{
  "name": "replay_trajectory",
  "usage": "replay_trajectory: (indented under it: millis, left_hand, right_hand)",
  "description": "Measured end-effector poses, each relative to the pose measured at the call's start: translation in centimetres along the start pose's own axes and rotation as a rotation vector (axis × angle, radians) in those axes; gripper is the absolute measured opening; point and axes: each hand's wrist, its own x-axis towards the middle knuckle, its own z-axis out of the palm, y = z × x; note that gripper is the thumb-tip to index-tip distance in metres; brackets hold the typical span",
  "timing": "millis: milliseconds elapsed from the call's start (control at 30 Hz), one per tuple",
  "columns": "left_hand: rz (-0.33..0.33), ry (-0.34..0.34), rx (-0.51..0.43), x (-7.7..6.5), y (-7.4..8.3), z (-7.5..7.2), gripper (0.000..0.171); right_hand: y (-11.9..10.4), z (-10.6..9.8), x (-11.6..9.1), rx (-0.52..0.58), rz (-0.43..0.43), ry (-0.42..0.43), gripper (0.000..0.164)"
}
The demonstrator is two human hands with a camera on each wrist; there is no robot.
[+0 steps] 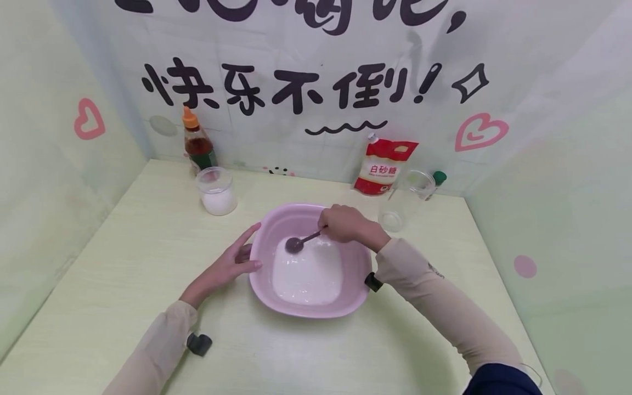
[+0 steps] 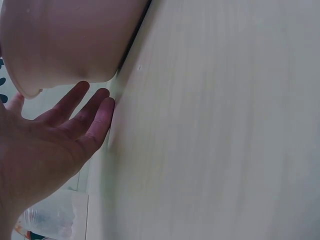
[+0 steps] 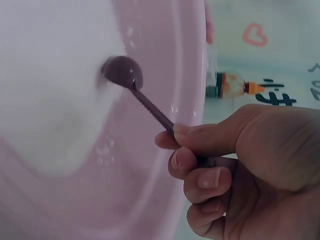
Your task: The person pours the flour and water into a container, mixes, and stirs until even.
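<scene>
A pink basin (image 1: 311,315) on the table holds a milky white liquid (image 1: 308,277). My right hand (image 1: 345,224) reaches over its far right rim and grips the thin handle of a purple-brown measuring spoon (image 3: 122,71) between thumb and curled fingers. The spoon's round bowl is at the edge of the white liquid, on the left side of the basin. At the basin's left, my left hand (image 1: 224,270) has its thumb and forefinger at the rim. In the left wrist view its fingers (image 2: 82,117) are spread and nearly straight beside the basin's outer wall.
At the back left, a clear tub (image 1: 218,197) with white contents stands before an orange-capped sauce bottle (image 1: 199,147). A red and white sugar pouch (image 1: 381,170), a clear empty tub (image 1: 392,211) and a green-capped bottle (image 1: 438,178) stand at the back right. Printed sheets wall the table.
</scene>
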Motion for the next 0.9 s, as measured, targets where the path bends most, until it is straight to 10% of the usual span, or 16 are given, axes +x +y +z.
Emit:
replay_trajectory:
  millis: [367,900]
  left_hand:
    - [0.011,0.002,0.003,0.0,-0.1,0.0,0.088]
    - [-0.007,0.008,0.009,0.1,-0.1,0.0,0.087]
  right_hand:
    - [-2.4,1.7,-2.4,0.025,-0.197,-0.138,0.014]
    - [1.5,-1.4,-5.6,-0.01,0.161,-0.207,0.006]
